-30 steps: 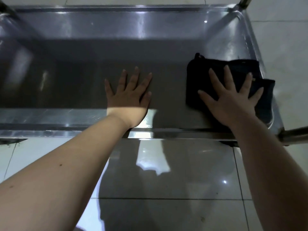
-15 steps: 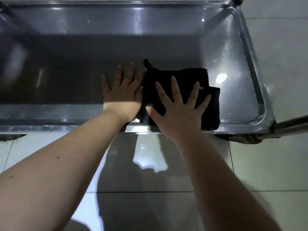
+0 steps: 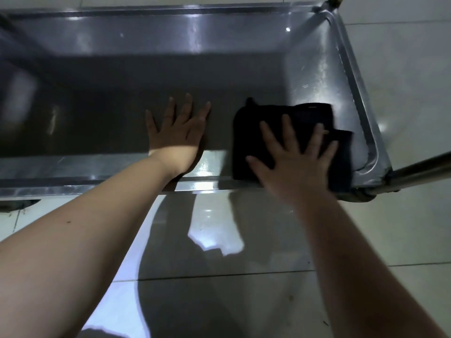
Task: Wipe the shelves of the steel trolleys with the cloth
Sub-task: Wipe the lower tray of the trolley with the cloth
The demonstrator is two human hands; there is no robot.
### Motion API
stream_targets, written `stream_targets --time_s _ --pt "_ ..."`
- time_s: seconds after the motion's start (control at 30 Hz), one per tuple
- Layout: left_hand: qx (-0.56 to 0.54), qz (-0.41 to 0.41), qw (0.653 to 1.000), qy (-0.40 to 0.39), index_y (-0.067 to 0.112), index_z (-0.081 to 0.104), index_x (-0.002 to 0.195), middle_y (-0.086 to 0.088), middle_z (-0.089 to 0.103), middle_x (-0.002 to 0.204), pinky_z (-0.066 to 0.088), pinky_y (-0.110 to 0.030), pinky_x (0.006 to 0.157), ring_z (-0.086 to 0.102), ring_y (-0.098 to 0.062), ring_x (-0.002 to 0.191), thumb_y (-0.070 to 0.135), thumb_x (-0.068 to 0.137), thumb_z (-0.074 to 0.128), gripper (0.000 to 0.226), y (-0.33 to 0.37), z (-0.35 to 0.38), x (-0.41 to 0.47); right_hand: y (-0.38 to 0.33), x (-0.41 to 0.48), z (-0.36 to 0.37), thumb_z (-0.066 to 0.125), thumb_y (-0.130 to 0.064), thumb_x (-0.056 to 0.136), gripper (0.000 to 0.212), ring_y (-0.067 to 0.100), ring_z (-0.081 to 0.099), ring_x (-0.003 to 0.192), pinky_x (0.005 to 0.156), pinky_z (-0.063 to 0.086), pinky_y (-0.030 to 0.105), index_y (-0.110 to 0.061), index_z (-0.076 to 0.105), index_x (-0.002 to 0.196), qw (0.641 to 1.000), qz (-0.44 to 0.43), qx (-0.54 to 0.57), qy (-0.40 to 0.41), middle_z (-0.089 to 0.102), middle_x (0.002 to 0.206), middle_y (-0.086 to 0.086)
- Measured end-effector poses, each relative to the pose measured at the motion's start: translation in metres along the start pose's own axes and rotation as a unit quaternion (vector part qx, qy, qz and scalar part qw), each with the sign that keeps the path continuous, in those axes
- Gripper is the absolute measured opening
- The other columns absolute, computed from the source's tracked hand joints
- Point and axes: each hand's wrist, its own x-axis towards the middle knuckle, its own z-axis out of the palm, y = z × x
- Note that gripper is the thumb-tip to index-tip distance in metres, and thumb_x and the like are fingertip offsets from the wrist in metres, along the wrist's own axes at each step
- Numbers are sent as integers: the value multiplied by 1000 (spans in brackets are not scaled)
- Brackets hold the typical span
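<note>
A low steel trolley shelf (image 3: 170,76) with a raised rim fills the upper half of the view. A folded black cloth (image 3: 253,128) lies flat on its near right part. My right hand (image 3: 292,162) presses down on the cloth with fingers spread, palm over the near rim. My left hand (image 3: 178,137) rests flat on the bare shelf to the left of the cloth, fingers apart, with a gap between it and the cloth. It holds nothing.
A steel trolley post (image 3: 419,169) runs out from the shelf's near right corner, and another post (image 3: 335,1) rises at the far right corner. Glossy floor tiles (image 3: 219,264) lie below and to the right.
My right hand has slid the cloth rightward along the shelf, away from my left hand, after sliding it leftward before. My left hand has stayed in place.
</note>
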Motion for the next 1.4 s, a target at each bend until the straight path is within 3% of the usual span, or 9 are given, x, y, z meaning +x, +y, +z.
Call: stream_targets --time_s 0.1,0.2,0.33,0.47,0.7,0.9,1.2,1.3,1.4 --pt "-143 -25 989 6 43 6 152 7 -2 164 -9 -54 117 -6 -18 150 20 105 27 56 -5 -13 0 -84 -13 3 16 -79 83 75 51 -20 141 105 -11 72 -51 -3 149 997 -74 23 -5 -13 163 -10" --pt "-341 -43 937 69 35 21 150 3 8 164 -6 -40 120 0 -15 150 28 107 29 44 -12 -32 -6 -116 -11 0 24 -73 90 68 48 -24 141 105 -14 71 -51 -1 150 992 -108 54 -31 -14 162 -12" --pt "-198 30 976 85 31 36 149 2 26 160 0 -49 119 7 -28 150 43 95 30 56 -4 -38 -30 -47 28 -21 31 -59 94 61 35 -10 149 112 -6 65 -49 12 151 982 -35 172 69 5 163 -15" --pt "-87 69 994 14 45 16 153 10 7 164 -8 -57 115 -3 -27 150 55 99 29 56 51 -8 -36 0 56 -25 32 -47 103 48 31 -4 150 117 -5 56 -45 26 150 959 17 281 -16 17 161 -16" --pt "21 -26 999 19 52 -2 150 16 -7 163 -14 -72 106 -11 -29 149 84 82 13 77 21 4 11 -7 40 -1 4 -69 90 60 38 -9 148 115 -11 58 -55 1 148 991 -32 129 16 7 162 -18" --pt "9 -50 999 -13 52 -4 150 12 -9 163 -11 -73 107 -12 -32 149 84 83 13 76 -24 -16 57 -16 46 5 -1 -84 75 70 46 -13 145 111 -9 67 -63 -11 142 999 -43 -9 11 -6 163 -14" --pt "-3 -2 1000 -25 65 -13 140 22 -10 161 -13 -65 111 -16 -25 149 91 73 7 76 -44 -4 -59 -22 45 2 8 -82 81 69 46 -12 145 113 -8 66 -61 -8 144 1000 -23 -20 -3 -6 163 -14" --pt "-8 -1 999 -36 63 -11 142 22 -13 160 -14 -65 110 -19 -25 148 89 75 11 75 -42 -6 -55 -52 52 -1 18 -73 88 64 48 -12 145 106 -12 72 -55 1 148 1000 -2 10 -3 -4 163 -16" --pt "-39 4 999 -22 60 2 145 22 -3 162 -13 -64 110 -13 -22 149 79 86 21 66 -38 -4 -54 -78 69 -3 22 -57 99 55 39 -9 148 111 -8 69 -46 11 152 997 -65 37 32 6 163 -15"
